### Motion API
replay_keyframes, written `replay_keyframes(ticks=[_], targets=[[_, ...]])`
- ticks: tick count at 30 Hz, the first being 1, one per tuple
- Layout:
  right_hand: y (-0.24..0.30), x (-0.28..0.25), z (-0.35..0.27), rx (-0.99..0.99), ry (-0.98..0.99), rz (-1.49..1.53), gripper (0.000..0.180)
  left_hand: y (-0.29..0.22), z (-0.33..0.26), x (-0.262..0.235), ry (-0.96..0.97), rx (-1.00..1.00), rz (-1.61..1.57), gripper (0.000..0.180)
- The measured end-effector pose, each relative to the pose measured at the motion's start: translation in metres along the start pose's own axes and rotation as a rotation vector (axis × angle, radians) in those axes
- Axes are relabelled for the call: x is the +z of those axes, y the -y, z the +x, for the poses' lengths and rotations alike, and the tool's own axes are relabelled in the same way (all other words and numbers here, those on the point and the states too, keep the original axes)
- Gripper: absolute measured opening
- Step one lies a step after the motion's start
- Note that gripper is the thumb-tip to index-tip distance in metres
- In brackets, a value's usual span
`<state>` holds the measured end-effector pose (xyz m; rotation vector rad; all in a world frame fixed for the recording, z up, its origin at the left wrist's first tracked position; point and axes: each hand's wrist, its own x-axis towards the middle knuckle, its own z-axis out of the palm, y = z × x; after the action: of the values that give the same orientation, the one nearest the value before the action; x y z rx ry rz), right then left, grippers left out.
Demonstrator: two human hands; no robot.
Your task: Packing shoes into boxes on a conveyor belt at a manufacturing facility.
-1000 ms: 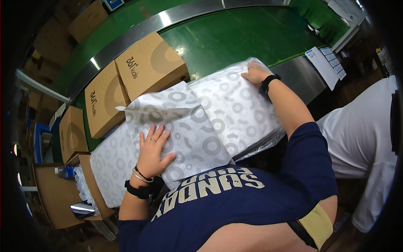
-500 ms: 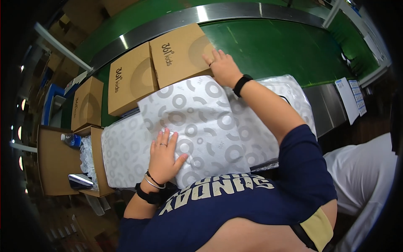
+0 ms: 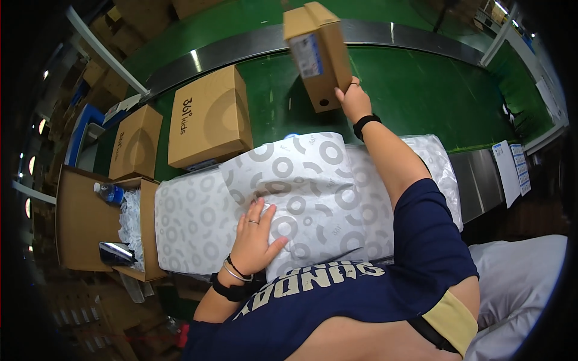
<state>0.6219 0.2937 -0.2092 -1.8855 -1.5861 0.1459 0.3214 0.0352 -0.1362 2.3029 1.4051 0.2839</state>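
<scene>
The cardboard box (image 3: 318,54) is up in the air over the green conveyor belt (image 3: 421,90), tilted on end with its labelled short face turned toward the person, gripped at its lower right corner by the right hand (image 3: 354,101), whose fingers are curled closed around the edge. That arm stretches far forward, a black band at the wrist. The left hand (image 3: 256,237) lies flat and open, fingers spread, holding nothing, pressing on the top sheet of patterned wrapping paper (image 3: 301,198), white with grey rings, which sits in a stack on the counter just in front of the person's body. The top sheet is skewed against the ones below it, and one corner rides up toward the belt. To my eye, a one-handed corner grip on a box held out that far is a weak hold; it would go better with the box brought in low and level, close over the paper, while the flat palm keeps the sheet from sliding. Two more boxes lie on the belt to the left: a larger box (image 3: 209,117) touching the paper's far edge, and a smaller box (image 3: 137,141) beside it. Farther left stands an open carton (image 3: 84,222) with a water bottle (image 3: 109,192) and crumpled white paper inside. Printed sheets (image 3: 512,168) hang at the counter's right end.
</scene>
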Motion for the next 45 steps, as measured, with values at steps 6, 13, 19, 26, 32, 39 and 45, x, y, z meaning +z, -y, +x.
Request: replay_keyframes(ticks=[6, 13, 19, 26, 32, 39, 45], targets=[[-0.015, -0.029, 0.003, 0.219, -0.131, 0.112, 0.048, 0.000, 0.001, -0.001, -0.017, 0.042, 0.052, 0.063], [-0.018, -0.083, 0.010, 0.159, -0.534, 0.026, 0.032, 0.002, -0.001, 0.002, -0.035, 0.045, 0.057, 0.062], [-0.035, -0.071, -0.007, -0.477, -0.629, -0.460, 0.037, 0.003, -0.001, 0.003, -0.036, 0.042, 0.008, 0.063], [-0.036, -0.045, -0.047, -0.717, -0.158, -0.626, 0.063, 0.001, 0.001, 0.001, -0.036, 0.049, 0.095, 0.062], [-0.043, -0.030, -0.041, -0.430, 0.133, -0.774, 0.081, 0.002, 0.000, 0.005, -0.070, 0.075, 0.067, 0.062], [-0.008, -0.048, -0.031, 0.119, -0.089, 0.161, 0.052, 0.010, -0.003, 0.012, -0.102, 0.074, 0.001, 0.063], [-0.044, -0.047, -0.007, 0.521, -0.501, 0.413, 0.048, 0.005, -0.002, 0.008, -0.079, 0.055, -0.011, 0.064]])
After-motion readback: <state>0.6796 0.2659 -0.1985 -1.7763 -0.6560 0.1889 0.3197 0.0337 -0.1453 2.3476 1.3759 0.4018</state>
